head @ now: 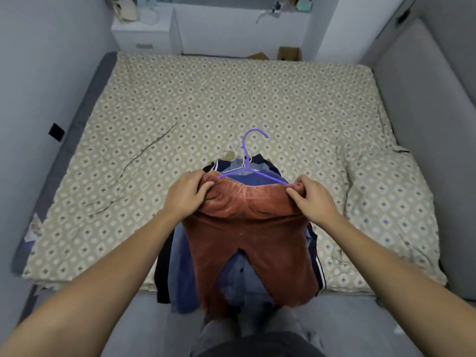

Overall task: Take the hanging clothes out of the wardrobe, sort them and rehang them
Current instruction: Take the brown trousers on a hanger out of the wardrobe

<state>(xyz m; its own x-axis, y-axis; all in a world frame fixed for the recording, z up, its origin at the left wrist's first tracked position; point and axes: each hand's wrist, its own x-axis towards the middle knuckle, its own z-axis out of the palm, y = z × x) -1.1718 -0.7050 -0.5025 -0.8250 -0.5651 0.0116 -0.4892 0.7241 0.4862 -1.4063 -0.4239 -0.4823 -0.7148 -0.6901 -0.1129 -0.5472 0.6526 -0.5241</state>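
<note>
Holding: the left hand (189, 195) pinches the left end of the waistband of the rust-brown trousers (247, 243), fingers curled into the cloth.
Right grip: the right hand (313, 199) pinches the right end of the same waistband, thumb and fingers closed on the fabric.
Trousers: spread flat between both hands, the two legs hang down over the near edge of the bed (180, 104).
Hanger: a purple hanger (248, 161) lies just behind the waistband, its hook points away from the person.
Pile: the trousers lie on top of a pile of blue and dark clothes (180, 274), which rests on the bed.
Bed: covered with a beige patterned sheet.
</note>
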